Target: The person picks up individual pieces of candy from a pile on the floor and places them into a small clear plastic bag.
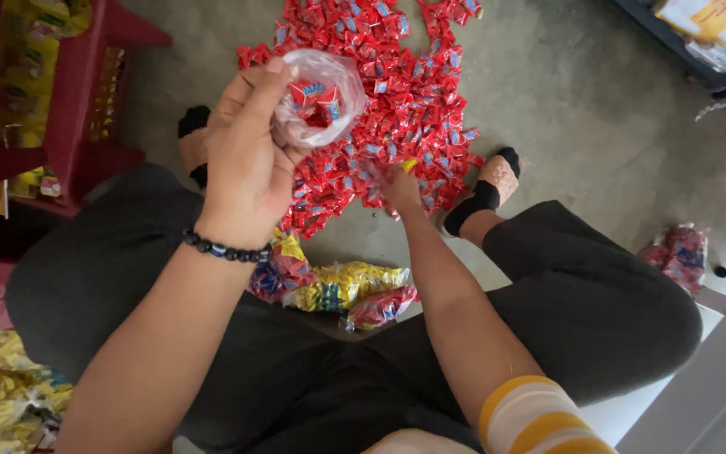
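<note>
Bagging red candies on the concrete floor.
My left hand [245,155] is clamped on a small clear plastic bag [319,94] with a few candies inside, raised above the pile of red wrapped candies [405,101]; my right hand [400,187] pinches into the pile's near edge, fingers together.

One clear plastic bag [323,94] holds a few red candies. The red candy pile [397,109] on the floor is too many to count. Three filled packets [342,290] lie by the legs, and one red-filled bag [678,255] lies apart.

Grey concrete floor [565,101], heap of red wrapped candies [413,92], filled candy bags [346,290]
</note>
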